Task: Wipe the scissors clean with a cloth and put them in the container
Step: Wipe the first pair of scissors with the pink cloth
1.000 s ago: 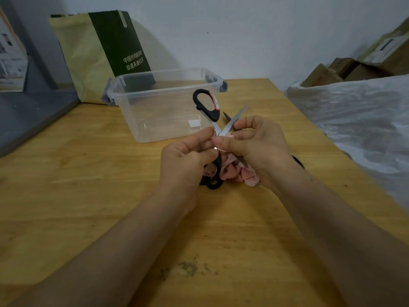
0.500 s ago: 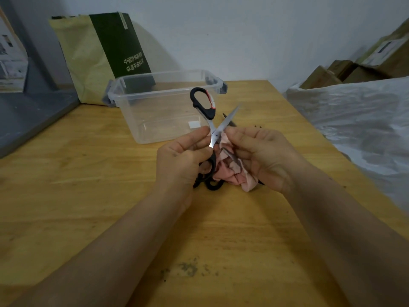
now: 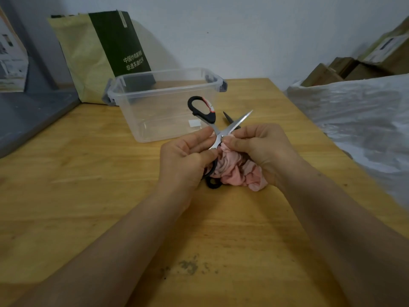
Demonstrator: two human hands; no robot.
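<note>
Table (image 3: 88,196): yellow wood with visible grain and a dark stain near the front edge.
Wall (image 3: 243,29): plain white.
Bag (image 3: 99,52): tan and dark green paper, printed, at the back.
Boxes (image 3: 354,67): brown card, far right, behind a crinkled plastic sheet (image 3: 354,120).
Container (image 3: 168,103): clear plastic, rectangular, grey clips, standing on the table.
Scissors (image 3: 218,134): steel blades spread, black loop handles, held just in front of the container.
Left hand (image 3: 186,158): pinches the scissors near the pivot.
Right hand (image 3: 263,149): grips the cloth (image 3: 236,169), pink and bunched, against the pivot.

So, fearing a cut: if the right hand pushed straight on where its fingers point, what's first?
Probably the scissors at their pivot, beside the right hand; the left hand just beyond.
</note>
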